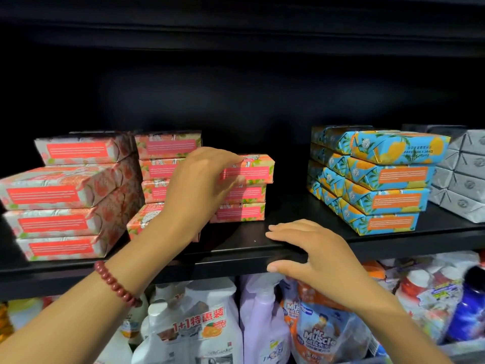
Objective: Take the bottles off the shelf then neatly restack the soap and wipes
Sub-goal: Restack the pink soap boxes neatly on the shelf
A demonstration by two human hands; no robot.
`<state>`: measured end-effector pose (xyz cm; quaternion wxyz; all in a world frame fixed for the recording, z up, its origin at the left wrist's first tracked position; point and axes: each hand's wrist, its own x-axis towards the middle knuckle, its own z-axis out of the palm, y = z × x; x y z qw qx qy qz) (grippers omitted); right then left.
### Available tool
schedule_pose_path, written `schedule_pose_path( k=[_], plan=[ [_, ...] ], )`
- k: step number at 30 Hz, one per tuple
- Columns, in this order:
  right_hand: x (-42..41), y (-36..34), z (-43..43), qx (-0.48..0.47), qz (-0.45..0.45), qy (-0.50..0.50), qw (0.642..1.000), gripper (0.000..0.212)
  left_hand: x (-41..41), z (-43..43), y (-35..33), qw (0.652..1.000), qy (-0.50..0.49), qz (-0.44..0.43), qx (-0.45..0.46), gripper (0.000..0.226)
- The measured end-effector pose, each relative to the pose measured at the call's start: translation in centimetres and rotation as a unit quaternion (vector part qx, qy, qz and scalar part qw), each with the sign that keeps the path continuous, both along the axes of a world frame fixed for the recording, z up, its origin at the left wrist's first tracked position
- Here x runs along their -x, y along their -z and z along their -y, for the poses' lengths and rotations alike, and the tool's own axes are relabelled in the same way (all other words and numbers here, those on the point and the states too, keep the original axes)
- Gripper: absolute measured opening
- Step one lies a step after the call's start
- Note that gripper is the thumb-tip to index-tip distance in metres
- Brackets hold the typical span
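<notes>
Restacking at the black shelf [288, 208]
Left hand [202, 179] grips the top pink soap box [253, 170] of 3; right hand [312, 248] rests flat, fingers straight, on the near edge.

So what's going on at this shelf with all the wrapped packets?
A person is tidying soap on a black shelf. Their left hand pinches the top pink floral paper-wrapped soap bar of a three-high stack. Their right hand rests flat on the shelf's front edge. Blue-and-orange wrapped soap bars sit stacked to the right, and plastic cleaner bottles stand on the shelf below.
</notes>
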<state>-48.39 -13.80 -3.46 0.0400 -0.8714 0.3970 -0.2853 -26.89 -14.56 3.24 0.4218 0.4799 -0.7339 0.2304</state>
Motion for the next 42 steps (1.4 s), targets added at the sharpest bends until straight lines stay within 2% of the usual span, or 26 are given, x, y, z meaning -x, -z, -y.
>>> schedule_pose_path(
  k=[4, 7, 13, 15, 18, 21, 23, 25, 27, 31, 36, 42],
  plan=[
    [0.0, 0.0, 0.0, -0.001, -0.002, 0.0, 1.0, 0.074, 0.3, 0.3, -0.2, 1.0, -0.018, -0.015, -0.017, 0.031],
    [-0.1, -0.3, -0.3, -0.003, -0.007, 0.003, 1.0, 0.066, 0.3, 0.4, -0.3, 0.999, -0.024, -0.023, -0.017, 0.031],
    [-0.1, -0.1, -0.1, 0.005, -0.001, 0.006, 1.0, 0.076, 0.0, 0.3, -0.2, 0.999, -0.028, -0.026, -0.027, 0.033],
    [-0.1, -0.1, -0.1, 0.009, -0.004, 0.005, 1.0, 0.074, -0.2, 0.0, -0.1, 0.999, -0.029, -0.009, -0.023, 0.034],
    [0.1, -0.2, -0.2, 0.007, 0.004, 0.0, 1.0, 0.059, -0.9, -2.0, 0.5, 1.0, -0.018, -0.018, 0.0, 0.033],
    [-0.8, -0.9, -0.7, -0.004, 0.119, -0.033, 0.992, 0.043, -2.7, -5.0, 2.5, 0.998, -0.012, -0.055, 0.043, 0.027],
    [-2.5, -1.6, -1.2, 0.014, 0.2, -0.057, 0.978, 0.036, -4.2, -6.7, 4.4, 0.997, -0.016, -0.072, 0.039, 0.026],
    [-5.0, -2.3, -1.4, 0.031, 0.214, -0.074, 0.974, 0.034, -5.4, -8.0, 6.2, 0.996, -0.028, -0.084, 0.017, 0.026],
    [-7.6, -3.0, -1.2, 0.031, 0.185, -0.091, 0.978, 0.035, -6.4, -8.8, 7.5, 0.995, -0.046, -0.085, -0.003, 0.029],
    [-12.1, -4.1, -0.3, 0.035, 0.061, -0.113, 0.991, 0.043, -7.8, -9.7, 9.0, 0.994, -0.075, -0.082, -0.024, 0.041],
    [-14.6, -3.8, 0.1, 0.082, -0.102, -0.097, 0.987, 0.051, -8.8, -10.2, 9.6, 0.995, -0.067, -0.069, -0.016, 0.037],
    [-14.7, -4.4, -0.1, 0.048, -0.086, -0.089, 0.991, 0.059, -9.7, -10.3, 10.2, 0.997, -0.057, -0.058, 0.012, 0.033]
  ],
)
